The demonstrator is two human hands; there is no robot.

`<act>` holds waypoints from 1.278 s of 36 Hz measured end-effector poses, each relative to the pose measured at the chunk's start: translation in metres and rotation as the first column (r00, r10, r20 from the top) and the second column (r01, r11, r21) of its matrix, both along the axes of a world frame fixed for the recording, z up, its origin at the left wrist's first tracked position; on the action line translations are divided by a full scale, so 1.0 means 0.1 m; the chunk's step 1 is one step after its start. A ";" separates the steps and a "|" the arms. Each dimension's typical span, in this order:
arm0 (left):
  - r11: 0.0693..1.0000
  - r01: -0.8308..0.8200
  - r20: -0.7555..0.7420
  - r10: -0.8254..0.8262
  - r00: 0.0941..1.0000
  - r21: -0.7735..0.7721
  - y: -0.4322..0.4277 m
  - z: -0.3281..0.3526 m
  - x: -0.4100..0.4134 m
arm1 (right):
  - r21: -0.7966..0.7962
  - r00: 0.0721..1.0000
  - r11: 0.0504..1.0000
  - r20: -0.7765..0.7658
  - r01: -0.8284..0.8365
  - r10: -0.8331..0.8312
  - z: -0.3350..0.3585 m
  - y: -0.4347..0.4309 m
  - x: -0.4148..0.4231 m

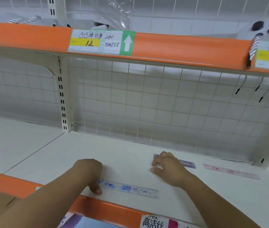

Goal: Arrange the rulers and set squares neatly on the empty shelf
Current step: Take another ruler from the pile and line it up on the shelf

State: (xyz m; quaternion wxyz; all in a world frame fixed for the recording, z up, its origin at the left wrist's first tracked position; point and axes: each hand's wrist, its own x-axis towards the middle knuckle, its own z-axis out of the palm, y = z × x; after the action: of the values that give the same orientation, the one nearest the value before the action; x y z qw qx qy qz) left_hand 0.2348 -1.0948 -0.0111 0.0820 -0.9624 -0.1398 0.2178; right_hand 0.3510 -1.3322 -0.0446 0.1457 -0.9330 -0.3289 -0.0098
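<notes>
Left hand pinches the blue ruler at lower centre; right hand curls round the purple ruler. Both are best laid parallel to the shelf edge.

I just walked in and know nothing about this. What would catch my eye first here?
Two bare hands are at work on a white shelf: the left hand touches the end of a blue ruler near the front edge, and the right hand rests on a purple ruler farther back. A pink ruler lies alone to the right. Above, the orange shelf edge carries a price tag with a yellow band and a green arrow.
</notes>
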 end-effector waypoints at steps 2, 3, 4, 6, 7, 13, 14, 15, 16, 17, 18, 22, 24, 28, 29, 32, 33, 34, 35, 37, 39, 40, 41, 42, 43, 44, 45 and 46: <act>1.000 0.025 0.010 -0.025 1.000 0.002 -0.01 0.01 0.00 | -0.010 0.999 0.999 -0.036 -0.037 0.037 0.00 0.03 -0.09; 0.999 0.035 0.017 -0.035 0.999 0.001 -0.02 0.01 0.00 | -0.009 0.997 0.999 -0.062 -0.049 0.049 0.01 0.04 -0.14; 0.999 0.046 0.024 -0.046 0.999 -0.004 -0.03 0.02 -0.01 | -0.008 0.994 0.998 -0.088 -0.059 0.058 0.01 0.04 -0.18; 0.997 0.070 0.046 -0.069 0.997 -0.021 -0.03 0.02 -0.01 | -0.008 0.989 0.997 -0.127 -0.079 0.078 0.01 0.05 -0.26; 0.996 0.079 0.060 -0.077 0.995 -0.031 -0.03 0.02 -0.02 | -0.010 0.986 0.996 -0.141 -0.087 0.085 0.00 0.06 -0.29; 0.988 0.144 0.143 -0.135 0.980 -0.056 -0.03 -0.05 -0.05 | -0.062 0.976 0.990 -0.188 -0.124 0.110 0.01 0.08 -0.44; 0.987 0.151 0.146 -0.141 0.979 -0.060 -0.03 -0.05 -0.05 | -0.085 0.976 0.988 -0.190 -0.127 0.109 0.02 0.07 -0.45; 0.985 0.158 0.147 -0.147 0.978 -0.066 -0.03 -0.06 -0.05 | -0.104 0.976 0.987 -0.193 -0.125 0.104 0.02 0.07 -0.46; 0.984 0.162 0.150 -0.150 0.977 -0.070 -0.03 -0.06 -0.05 | -0.114 0.975 0.986 -0.197 -0.123 0.099 0.02 0.06 -0.47; 0.984 0.163 0.148 -0.150 0.977 -0.074 -0.03 -0.07 -0.06 | -0.117 0.974 0.986 -0.204 -0.119 0.094 0.02 0.07 -0.47; 0.984 0.163 0.144 -0.151 0.978 -0.076 -0.04 -0.07 -0.06 | -0.115 0.973 0.987 -0.211 -0.116 0.090 0.01 0.07 -0.48; 0.982 0.178 0.139 -0.169 0.976 -0.056 -0.05 -0.10 -0.06 | -0.136 0.971 0.985 -0.229 -0.105 0.072 0.01 0.09 -0.50; 0.983 0.174 0.141 -0.164 0.976 -0.061 -0.04 -0.11 -0.06 | -0.147 0.970 0.985 -0.238 -0.093 0.056 0.01 0.10 -0.51; 0.989 0.129 0.142 -0.118 0.983 -0.076 -0.03 -0.09 -0.07 | -0.128 0.972 0.990 -0.234 -0.052 0.021 -0.02 0.11 -0.51; 0.989 0.123 0.137 -0.111 0.984 -0.078 -0.03 -0.08 -0.08 | -0.111 0.973 0.993 -0.229 -0.048 0.021 -0.03 0.11 -0.50; 0.989 0.118 0.102 -0.109 0.989 -0.087 -0.02 -0.06 -0.12 | -0.082 0.979 0.995 -0.201 -0.048 0.031 -0.05 0.10 -0.50; 0.990 0.112 0.093 -0.104 0.990 -0.088 -0.02 -0.05 -0.12 | -0.085 0.983 0.995 -0.180 -0.053 0.037 -0.05 0.10 -0.50; 0.991 0.103 0.085 -0.096 0.992 -0.087 -0.03 -0.06 -0.13 | -0.090 0.987 0.995 -0.158 -0.053 0.038 -0.05 0.10 -0.49; 0.992 0.095 0.080 -0.088 0.993 -0.084 -0.04 -0.06 -0.14 | -0.094 0.989 0.994 -0.143 -0.054 0.040 -0.05 0.10 -0.49; 0.992 0.086 0.079 -0.079 0.994 -0.088 -0.06 -0.07 -0.15 | -0.116 0.992 0.991 -0.112 -0.067 0.054 -0.05 0.10 -0.48; 0.992 0.090 0.083 -0.083 0.993 -0.089 -0.08 -0.07 -0.15 | -0.178 0.995 0.981 -0.077 -0.072 0.059 -0.05 0.10 -0.47; 0.992 0.094 0.084 -0.087 0.993 -0.085 -0.09 -0.07 -0.16 | -0.201 0.996 0.977 -0.067 -0.074 0.062 -0.05 0.10 -0.46; 0.992 0.097 0.083 -0.090 0.992 -0.081 -0.09 -0.06 -0.16 | -0.217 0.996 0.973 -0.068 -0.079 0.066 -0.05 0.10 -0.45; 0.992 0.098 0.081 -0.092 0.992 -0.078 -0.10 -0.06 -0.16 | -0.232 0.995 0.969 -0.075 -0.086 0.070 -0.05 0.10 -0.44; 0.992 0.101 0.076 -0.095 0.993 -0.074 -0.10 -0.06 -0.15 | -0.243 0.994 0.966 -0.084 -0.092 0.074 -0.05 0.10 -0.43; 0.992 0.106 0.070 -0.101 0.992 -0.067 -0.11 -0.06 -0.15 | -0.255 0.993 0.962 -0.091 -0.095 0.074 -0.05 0.11 -0.42; 0.992 0.111 0.062 -0.107 0.992 -0.060 -0.11 -0.05 -0.15 | -0.262 0.993 0.960 -0.097 -0.097 0.074 -0.04 0.11 -0.40; 0.992 0.112 0.055 -0.109 0.992 -0.053 -0.11 -0.05 -0.14 | -0.268 0.992 0.959 -0.104 -0.096 0.070 -0.03 0.11 -0.39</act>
State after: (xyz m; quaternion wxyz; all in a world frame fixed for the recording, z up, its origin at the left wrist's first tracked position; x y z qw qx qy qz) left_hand 0.2209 -1.1061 -0.0164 0.0632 -0.9760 -0.0820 0.1917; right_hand 0.3117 -1.3209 -0.0478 0.0317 -0.9289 -0.3589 0.0852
